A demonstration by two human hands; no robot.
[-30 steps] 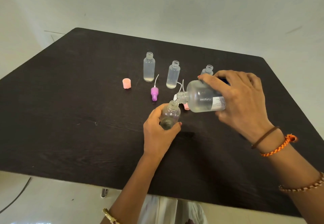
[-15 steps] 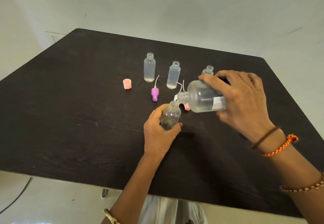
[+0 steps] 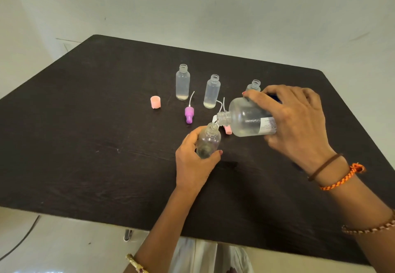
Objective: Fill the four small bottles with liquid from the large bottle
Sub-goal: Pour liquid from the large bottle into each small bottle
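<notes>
Centrally, a small clear bottle (image 3: 208,142) is gripped by the left hand (image 3: 195,161), fingers and thumb curled round its lower body, so that its base is hidden and contact with the worktop (image 3: 85,144) cannot be judged. The large bottle (image 3: 249,118) is gripped by the right hand (image 3: 297,123) and is tipped nearly on its side, mouth to the left and directly over the small bottle's open neck. A thin thread of liquid is seen between the two mouths. The rear of the large bottle is covered by the fingers; print on its white label is too small to be read, and a dark blue edge behind it cannot be identified.

Just beyond the necks, a pink piece (image 3: 228,129) and a white piece with thin tubes are largely hidden by the large bottle. A purple spray cap (image 3: 189,114) with a white tube is laid on its side just to the left. Farther back, two uncapped small bottles are stood upright: the left one (image 3: 183,82) and the middle one (image 3: 212,91), each with a little pale liquid at the bottom. Of a third bottle (image 3: 254,85) only the neck and shoulder are visible above the right fingers; its contents cannot be seen. A pink cap (image 3: 155,102) is set well to the left.
</notes>
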